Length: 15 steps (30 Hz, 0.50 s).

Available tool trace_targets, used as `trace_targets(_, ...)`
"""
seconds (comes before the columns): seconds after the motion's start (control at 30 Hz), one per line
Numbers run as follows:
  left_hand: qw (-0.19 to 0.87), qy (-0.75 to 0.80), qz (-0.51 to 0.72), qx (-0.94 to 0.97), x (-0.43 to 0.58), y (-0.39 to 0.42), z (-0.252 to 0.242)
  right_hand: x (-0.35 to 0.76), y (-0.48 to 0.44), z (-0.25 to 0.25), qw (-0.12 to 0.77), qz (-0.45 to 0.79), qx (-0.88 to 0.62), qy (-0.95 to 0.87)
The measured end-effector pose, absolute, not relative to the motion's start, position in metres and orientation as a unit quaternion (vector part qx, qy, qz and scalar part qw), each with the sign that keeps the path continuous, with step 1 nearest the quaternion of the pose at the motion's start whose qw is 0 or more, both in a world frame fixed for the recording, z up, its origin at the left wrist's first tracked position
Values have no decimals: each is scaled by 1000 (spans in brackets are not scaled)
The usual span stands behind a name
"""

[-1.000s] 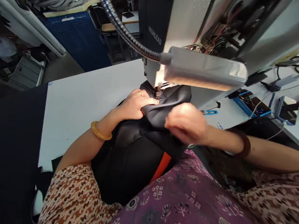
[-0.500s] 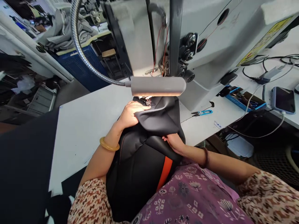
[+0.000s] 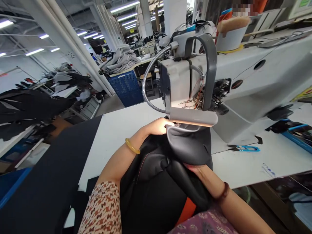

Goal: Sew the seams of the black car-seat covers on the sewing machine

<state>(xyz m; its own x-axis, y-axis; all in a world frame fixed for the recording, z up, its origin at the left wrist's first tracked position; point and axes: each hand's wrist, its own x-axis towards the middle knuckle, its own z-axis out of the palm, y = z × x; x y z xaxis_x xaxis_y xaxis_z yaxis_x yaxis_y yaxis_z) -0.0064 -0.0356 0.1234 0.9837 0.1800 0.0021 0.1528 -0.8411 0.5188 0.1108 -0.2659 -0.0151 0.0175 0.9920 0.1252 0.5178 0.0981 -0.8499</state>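
Note:
A black leather-like cover (image 3: 191,146) with red stitching and an orange strip (image 3: 186,209) lies bunched under the sewing machine (image 3: 179,86). My left hand (image 3: 159,126) is closed on the cover's edge, its fingertips close beside the presser foot (image 3: 177,124). Part of that hand is hidden by the material. My right hand (image 3: 195,169) reaches under a raised fold of the cover, and its fingers are out of sight there. The lit lamp (image 3: 192,117) hangs just above the sewing spot and hides the upper part of the needle area.
Blue thread snips (image 3: 246,148) lie on the white table (image 3: 122,122), right of the cover. A flexible metal lamp arm (image 3: 146,86) curves along the machine's left side. Dark fabric (image 3: 53,162) covers the left. A blue crate (image 3: 126,86) stands behind the table.
The view has tilted up and shifted left, showing more of the workshop. My right hand has slid deeper beneath the fold, which now bulges higher. My left hand stays by the presser foot.

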Motion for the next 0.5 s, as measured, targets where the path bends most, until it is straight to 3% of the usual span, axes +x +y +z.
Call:
trace_targets(0.23, 296, 140, -22, 945, -4, -34, 131, 118, -273, -35, 330, 215, -607, -691)
trace_targets(0.5, 351, 137, -24, 926, -8, -39, 130, 117, -286, -43, 368, 209, -562, -711)
